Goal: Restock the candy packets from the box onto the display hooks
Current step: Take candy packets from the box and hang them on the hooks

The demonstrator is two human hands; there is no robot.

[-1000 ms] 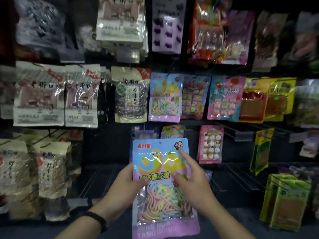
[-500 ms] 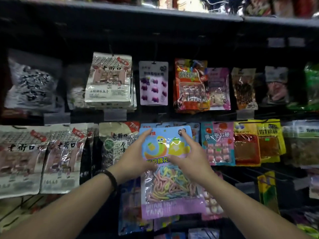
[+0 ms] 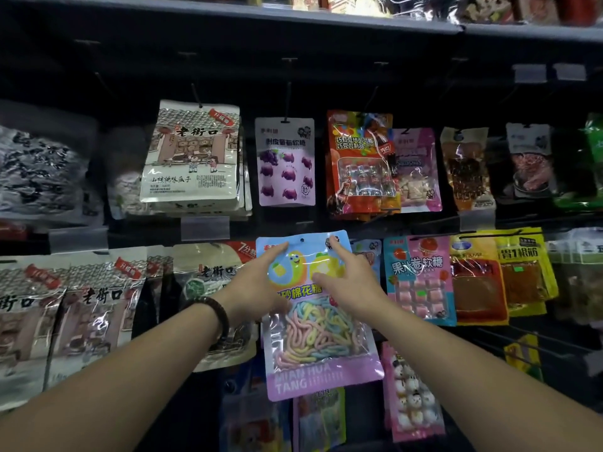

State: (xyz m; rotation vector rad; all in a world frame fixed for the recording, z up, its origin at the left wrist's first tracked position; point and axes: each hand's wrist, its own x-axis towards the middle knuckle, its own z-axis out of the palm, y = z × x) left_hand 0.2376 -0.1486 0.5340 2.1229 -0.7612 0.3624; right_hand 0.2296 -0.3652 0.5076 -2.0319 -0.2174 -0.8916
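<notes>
Several rows of hanging packets fill the dark display rack. Its far left and right sides blur out, and your forearms cut across the lower rows. Candy packet is upright against the middle row, covering whatever hangs behind it. Your left hand grasps its left edge and your right hand its right, with both index fingers stretched toward the top corners. Dark bracelet on your left wrist. Hang hole at the packet's top: cannot tell if a hook passes through.
</notes>
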